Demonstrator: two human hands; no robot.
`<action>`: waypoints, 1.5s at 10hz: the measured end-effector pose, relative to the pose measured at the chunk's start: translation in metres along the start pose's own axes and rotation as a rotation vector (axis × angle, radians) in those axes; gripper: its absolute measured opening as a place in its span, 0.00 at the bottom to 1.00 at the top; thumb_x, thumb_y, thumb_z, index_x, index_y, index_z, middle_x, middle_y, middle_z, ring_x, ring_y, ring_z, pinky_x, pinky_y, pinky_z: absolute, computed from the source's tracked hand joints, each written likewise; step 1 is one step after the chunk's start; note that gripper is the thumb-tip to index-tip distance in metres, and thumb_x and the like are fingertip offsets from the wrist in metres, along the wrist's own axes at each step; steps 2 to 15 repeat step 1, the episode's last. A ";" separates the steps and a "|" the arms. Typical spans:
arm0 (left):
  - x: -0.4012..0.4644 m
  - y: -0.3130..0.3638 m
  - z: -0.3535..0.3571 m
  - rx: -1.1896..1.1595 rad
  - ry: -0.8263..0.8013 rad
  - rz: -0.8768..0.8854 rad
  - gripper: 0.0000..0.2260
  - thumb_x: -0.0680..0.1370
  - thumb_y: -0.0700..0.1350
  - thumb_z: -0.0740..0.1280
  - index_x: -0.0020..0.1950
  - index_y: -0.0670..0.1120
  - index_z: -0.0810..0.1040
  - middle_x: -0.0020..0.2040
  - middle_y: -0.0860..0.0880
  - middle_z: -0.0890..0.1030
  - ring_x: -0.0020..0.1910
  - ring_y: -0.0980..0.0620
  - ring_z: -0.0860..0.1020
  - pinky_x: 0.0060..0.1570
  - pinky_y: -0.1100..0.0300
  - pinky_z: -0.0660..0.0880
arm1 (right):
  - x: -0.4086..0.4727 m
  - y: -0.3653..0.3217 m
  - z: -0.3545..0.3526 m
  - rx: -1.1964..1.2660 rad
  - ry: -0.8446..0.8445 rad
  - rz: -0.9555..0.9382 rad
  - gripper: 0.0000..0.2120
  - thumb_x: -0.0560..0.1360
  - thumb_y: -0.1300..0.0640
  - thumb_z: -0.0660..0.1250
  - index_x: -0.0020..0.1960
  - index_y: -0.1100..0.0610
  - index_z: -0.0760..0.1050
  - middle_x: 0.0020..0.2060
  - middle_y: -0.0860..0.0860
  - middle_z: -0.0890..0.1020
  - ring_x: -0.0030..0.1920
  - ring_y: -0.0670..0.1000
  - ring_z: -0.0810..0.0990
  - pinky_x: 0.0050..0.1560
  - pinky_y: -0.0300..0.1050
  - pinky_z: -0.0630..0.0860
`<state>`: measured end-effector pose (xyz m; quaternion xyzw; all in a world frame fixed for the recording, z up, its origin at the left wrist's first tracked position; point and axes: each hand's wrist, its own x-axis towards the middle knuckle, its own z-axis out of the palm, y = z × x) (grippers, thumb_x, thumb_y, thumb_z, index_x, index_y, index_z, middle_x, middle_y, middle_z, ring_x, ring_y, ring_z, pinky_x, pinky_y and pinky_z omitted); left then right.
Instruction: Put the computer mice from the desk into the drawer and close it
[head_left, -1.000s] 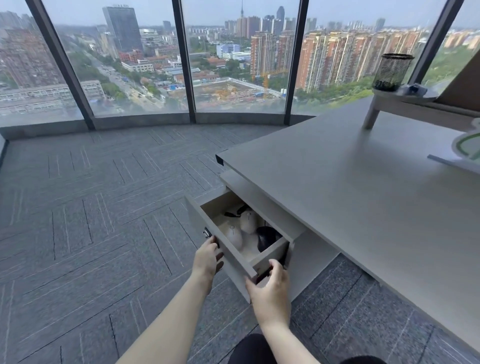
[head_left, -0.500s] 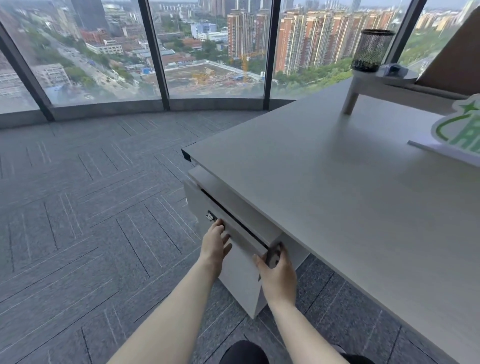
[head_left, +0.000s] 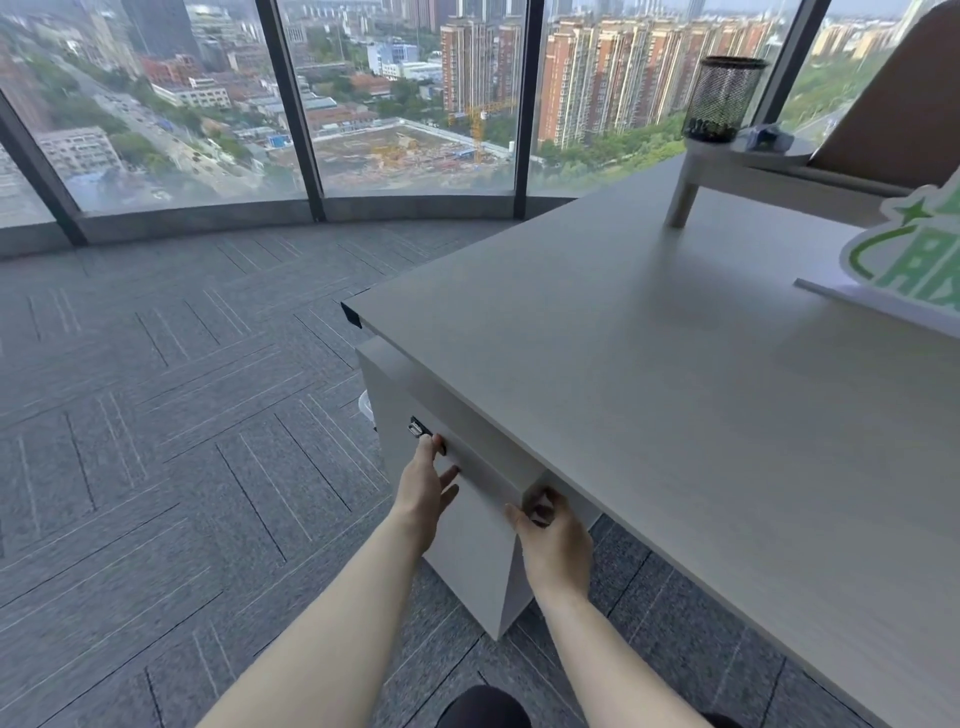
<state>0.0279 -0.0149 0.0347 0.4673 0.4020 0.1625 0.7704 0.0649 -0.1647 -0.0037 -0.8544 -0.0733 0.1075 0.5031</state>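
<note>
The drawer (head_left: 467, 467) sits flush in its pale grey cabinet (head_left: 467, 561) under the desk (head_left: 649, 374), its flat matte front shut with no gap showing, so the mice inside cannot be seen; a small dark lock (head_left: 417, 429) is set near the front's upper left corner; the left hand (head_left: 427, 491) lies flat on the front just below that lock, fingers (head_left: 441, 480) spread and released, grasping nothing; the right hand (head_left: 553, 530) curls round the drawer's right-hand corner, fingers bent over the edge in a loose grip; the desk top is a broad smooth slab of light grey laminate with a square dark-edged corner; well back on it stands a low white riser (head_left: 727, 171) bearing a black mesh cylinder pen cup (head_left: 722, 98); at the right edge a white and green sign (head_left: 914, 260); grey carpet tiles (head_left: 156, 415) in a ribbed herringbone cover the floor.
</note>
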 end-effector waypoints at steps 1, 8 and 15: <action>-0.007 -0.009 -0.006 0.066 0.004 0.007 0.23 0.82 0.55 0.51 0.73 0.47 0.69 0.63 0.53 0.70 0.67 0.43 0.73 0.67 0.49 0.69 | -0.005 -0.003 -0.008 -0.010 -0.035 0.017 0.06 0.73 0.54 0.71 0.46 0.56 0.80 0.43 0.54 0.87 0.46 0.57 0.84 0.44 0.48 0.76; -0.007 -0.009 -0.006 0.066 0.004 0.007 0.23 0.82 0.55 0.51 0.73 0.47 0.69 0.63 0.53 0.70 0.67 0.43 0.73 0.67 0.49 0.69 | -0.005 -0.003 -0.008 -0.010 -0.035 0.017 0.06 0.73 0.54 0.71 0.46 0.56 0.80 0.43 0.54 0.87 0.46 0.57 0.84 0.44 0.48 0.76; -0.007 -0.009 -0.006 0.066 0.004 0.007 0.23 0.82 0.55 0.51 0.73 0.47 0.69 0.63 0.53 0.70 0.67 0.43 0.73 0.67 0.49 0.69 | -0.005 -0.003 -0.008 -0.010 -0.035 0.017 0.06 0.73 0.54 0.71 0.46 0.56 0.80 0.43 0.54 0.87 0.46 0.57 0.84 0.44 0.48 0.76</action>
